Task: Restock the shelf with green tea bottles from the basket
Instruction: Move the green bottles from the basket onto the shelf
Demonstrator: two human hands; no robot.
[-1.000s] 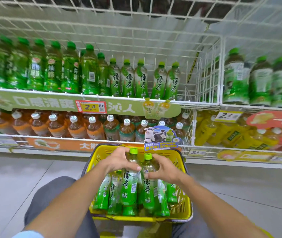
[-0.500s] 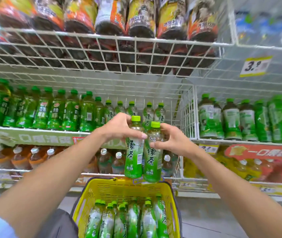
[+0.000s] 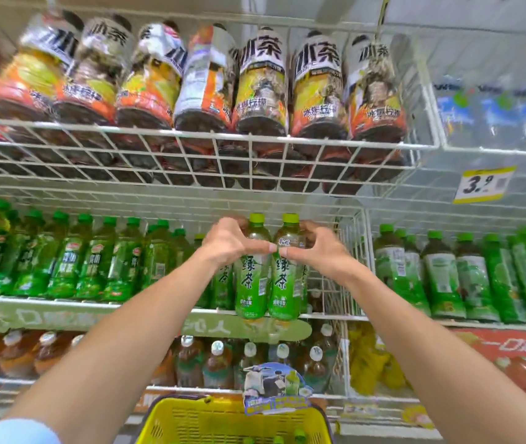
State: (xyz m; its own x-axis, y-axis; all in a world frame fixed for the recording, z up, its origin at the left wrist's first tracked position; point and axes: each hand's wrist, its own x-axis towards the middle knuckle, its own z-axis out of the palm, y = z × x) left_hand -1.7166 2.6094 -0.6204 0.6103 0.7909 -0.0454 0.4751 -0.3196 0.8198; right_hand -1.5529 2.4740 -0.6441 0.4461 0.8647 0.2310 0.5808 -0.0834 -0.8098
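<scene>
Bottles of green tea, two: the left bottle point(image 3: 252, 277) and the right bottle point(image 3: 284, 277) are held upright and side by side, touching. They hang in the air just in front of the shelf point(image 3: 95, 304), with their bases about level with its front rim. The left hand point(image 3: 226, 243) grips the shoulder of the left bottle and the right hand point(image 3: 316, 248) that of the right. On each hand the fingers are curled round the neck and clamped on, and the thumbs nearly meet between the two labels.

Behind the pair stands a row point(image 3: 223, 277) of the same tea, with an open stretch of shelf between it and the wire divider point(image 3: 351, 251). The basket point(image 3: 210, 421) sits low, between the forearms, and a few green caps point(image 3: 300, 435) show in it, so more stock remains.

Step in hand, by my reading: carrying a pair to the shelf, not yet set down. The next move calls for pushing both bottles forward over the rim and lowering them flat onto the wire beside the row. They must stay upright and clear of the rack point(image 3: 191, 155) overhead, and the fingers let go only once both stand firm.
</scene>
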